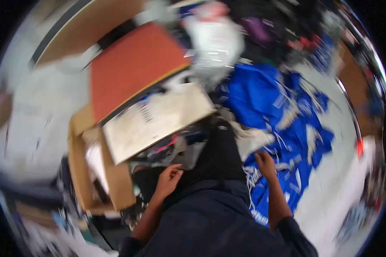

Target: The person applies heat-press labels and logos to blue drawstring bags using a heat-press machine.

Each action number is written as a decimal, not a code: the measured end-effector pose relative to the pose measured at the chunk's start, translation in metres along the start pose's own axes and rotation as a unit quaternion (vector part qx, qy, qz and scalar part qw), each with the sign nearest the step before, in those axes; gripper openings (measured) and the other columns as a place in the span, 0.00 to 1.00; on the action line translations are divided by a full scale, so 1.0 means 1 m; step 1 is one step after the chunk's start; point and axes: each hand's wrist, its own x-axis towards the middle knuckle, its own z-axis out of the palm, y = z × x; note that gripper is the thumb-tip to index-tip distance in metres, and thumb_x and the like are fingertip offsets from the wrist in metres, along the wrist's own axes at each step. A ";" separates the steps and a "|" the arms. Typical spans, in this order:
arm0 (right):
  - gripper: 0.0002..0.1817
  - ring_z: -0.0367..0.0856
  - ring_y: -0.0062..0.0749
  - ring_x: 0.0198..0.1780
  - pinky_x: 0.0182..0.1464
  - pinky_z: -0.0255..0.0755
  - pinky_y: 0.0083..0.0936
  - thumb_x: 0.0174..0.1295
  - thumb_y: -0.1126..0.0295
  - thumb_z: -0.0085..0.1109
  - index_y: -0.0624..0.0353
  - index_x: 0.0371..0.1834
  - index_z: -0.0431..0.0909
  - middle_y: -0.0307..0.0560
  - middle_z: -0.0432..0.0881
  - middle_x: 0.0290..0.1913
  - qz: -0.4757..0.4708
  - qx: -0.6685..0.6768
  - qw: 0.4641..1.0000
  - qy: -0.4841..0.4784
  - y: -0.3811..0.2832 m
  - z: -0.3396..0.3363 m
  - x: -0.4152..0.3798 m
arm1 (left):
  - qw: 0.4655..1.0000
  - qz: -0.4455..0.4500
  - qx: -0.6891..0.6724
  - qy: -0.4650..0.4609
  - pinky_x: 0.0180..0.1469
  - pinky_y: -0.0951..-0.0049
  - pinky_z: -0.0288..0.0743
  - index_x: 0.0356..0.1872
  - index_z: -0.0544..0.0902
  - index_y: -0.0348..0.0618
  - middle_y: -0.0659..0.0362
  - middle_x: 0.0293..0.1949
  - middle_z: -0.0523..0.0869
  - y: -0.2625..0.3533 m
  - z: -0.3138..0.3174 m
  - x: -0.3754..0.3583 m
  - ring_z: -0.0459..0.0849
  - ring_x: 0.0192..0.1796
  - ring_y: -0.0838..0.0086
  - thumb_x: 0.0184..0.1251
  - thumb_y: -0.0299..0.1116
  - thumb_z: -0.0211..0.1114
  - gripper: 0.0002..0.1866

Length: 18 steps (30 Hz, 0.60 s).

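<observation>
My left hand (170, 177) is over my dark-clothed lap, its fingers curled with thumb and fingertips close together; whether anything is between them is too small to see. My right hand (266, 165) hangs over the blue cloth pile, blurred, its fingers bent downward and partly hidden. The blue cloth (255, 92) with white cords and white print lies heaped on the floor to my right. White cords (254, 175) lie just beside my right hand. Ahead of my left hand is a drawer with a cream front (158, 122), under a red-orange top (135, 68).
An open cardboard box (124, 184) stands left of the drawer. Ahead is a full white plastic bag (214, 40), with dark and purple items (259, 32) beyond it. A curved wooden board (85, 28) is at the upper left.
</observation>
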 end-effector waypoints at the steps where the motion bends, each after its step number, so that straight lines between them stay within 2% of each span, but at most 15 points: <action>1: 0.12 0.83 0.32 0.34 0.39 0.75 0.28 0.68 0.64 0.61 0.64 0.42 0.80 0.52 0.84 0.32 -0.033 0.005 0.999 -0.005 -0.010 0.016 0.009 | 0.999 0.026 0.033 0.000 0.40 0.76 0.77 0.57 0.80 0.40 0.59 0.38 0.85 0.000 -0.010 -0.008 0.82 0.36 0.78 0.71 0.31 0.64 0.15; 2: 0.12 0.85 0.34 0.36 0.41 0.76 0.28 0.69 0.65 0.60 0.65 0.44 0.81 0.53 0.86 0.36 -0.067 0.005 0.997 -0.049 -0.018 0.028 0.021 | 0.997 0.042 0.068 0.003 0.40 0.76 0.76 0.57 0.81 0.41 0.59 0.38 0.85 0.000 -0.019 -0.018 0.81 0.37 0.79 0.72 0.32 0.63 0.15; 3: 0.11 0.84 0.34 0.38 0.42 0.76 0.28 0.70 0.66 0.59 0.64 0.45 0.81 0.51 0.86 0.38 -0.068 0.059 0.993 -0.077 -0.037 0.041 0.026 | 0.995 0.054 0.069 0.041 0.39 0.76 0.75 0.55 0.82 0.41 0.60 0.35 0.85 0.000 -0.028 -0.028 0.81 0.35 0.80 0.71 0.32 0.64 0.14; 4: 0.11 0.84 0.32 0.39 0.42 0.76 0.28 0.70 0.67 0.60 0.64 0.45 0.81 0.49 0.86 0.39 -0.087 0.033 0.992 -0.080 -0.061 0.053 0.028 | 0.993 0.066 0.072 0.072 0.37 0.76 0.75 0.53 0.83 0.40 0.61 0.32 0.84 0.001 -0.040 -0.035 0.80 0.33 0.81 0.71 0.32 0.64 0.13; 6: 0.11 0.83 0.34 0.40 0.43 0.75 0.28 0.69 0.67 0.60 0.64 0.45 0.81 0.49 0.84 0.40 -0.105 -0.035 0.987 -0.113 -0.101 0.071 0.032 | 0.983 0.063 0.068 0.159 0.34 0.77 0.73 0.51 0.84 0.39 0.63 0.28 0.82 0.000 -0.063 -0.049 0.78 0.30 0.83 0.69 0.30 0.65 0.12; 8: 0.11 0.82 0.36 0.38 0.43 0.75 0.29 0.69 0.66 0.60 0.64 0.44 0.81 0.49 0.83 0.38 -0.231 -0.035 0.965 -0.115 -0.084 0.093 0.048 | 0.967 0.076 0.049 0.239 0.34 0.76 0.76 0.49 0.84 0.39 0.59 0.32 0.86 -0.009 -0.087 -0.064 0.82 0.31 0.80 0.67 0.27 0.63 0.11; 9: 0.11 0.82 0.36 0.38 0.43 0.75 0.29 0.69 0.66 0.60 0.64 0.44 0.81 0.49 0.83 0.38 -0.251 -0.037 0.957 -0.141 -0.088 0.099 0.051 | 0.958 0.063 0.026 0.279 0.34 0.77 0.75 0.48 0.84 0.38 0.59 0.31 0.85 -0.010 -0.102 -0.073 0.81 0.30 0.81 0.67 0.27 0.62 0.11; 12: 0.11 0.81 0.35 0.37 0.44 0.75 0.29 0.69 0.66 0.60 0.65 0.43 0.81 0.50 0.82 0.37 -0.249 -0.084 0.946 -0.190 -0.093 0.108 0.062 | 0.911 0.028 -0.037 0.409 0.36 0.79 0.74 0.47 0.84 0.37 0.62 0.30 0.85 -0.036 -0.142 -0.091 0.80 0.32 0.83 0.68 0.28 0.61 0.10; 14: 0.11 0.81 0.31 0.37 0.44 0.75 0.27 0.69 0.66 0.60 0.64 0.42 0.81 0.47 0.84 0.36 -0.213 -0.131 0.946 -0.204 -0.093 0.110 0.073 | 0.861 0.061 -0.046 0.503 0.37 0.78 0.74 0.44 0.85 0.37 0.64 0.29 0.84 -0.067 -0.177 -0.101 0.79 0.33 0.83 0.68 0.29 0.61 0.10; 16: 0.10 0.81 0.31 0.37 0.44 0.75 0.27 0.68 0.66 0.60 0.64 0.42 0.81 0.47 0.83 0.35 -0.221 -0.112 0.943 -0.222 -0.106 0.112 0.074 | 0.819 0.032 -0.029 0.572 0.37 0.77 0.74 0.42 0.86 0.37 0.63 0.28 0.84 -0.098 -0.217 -0.111 0.79 0.32 0.82 0.67 0.32 0.63 0.10; 17: 0.11 0.81 0.31 0.37 0.44 0.75 0.28 0.68 0.66 0.60 0.64 0.42 0.81 0.47 0.84 0.35 -0.218 -0.107 0.942 -0.233 -0.101 0.114 0.077 | 0.815 0.032 -0.036 0.578 0.37 0.77 0.74 0.42 0.86 0.37 0.63 0.28 0.84 -0.107 -0.235 -0.115 0.79 0.32 0.82 0.67 0.32 0.63 0.10; 18: 0.11 0.82 0.31 0.37 0.44 0.75 0.28 0.68 0.65 0.60 0.64 0.42 0.81 0.47 0.84 0.35 -0.214 -0.102 0.941 -0.243 -0.100 0.116 0.078 | 0.812 -0.036 -0.016 0.582 0.37 0.78 0.73 0.44 0.85 0.37 0.63 0.29 0.83 -0.114 -0.252 -0.119 0.79 0.33 0.82 0.68 0.32 0.63 0.10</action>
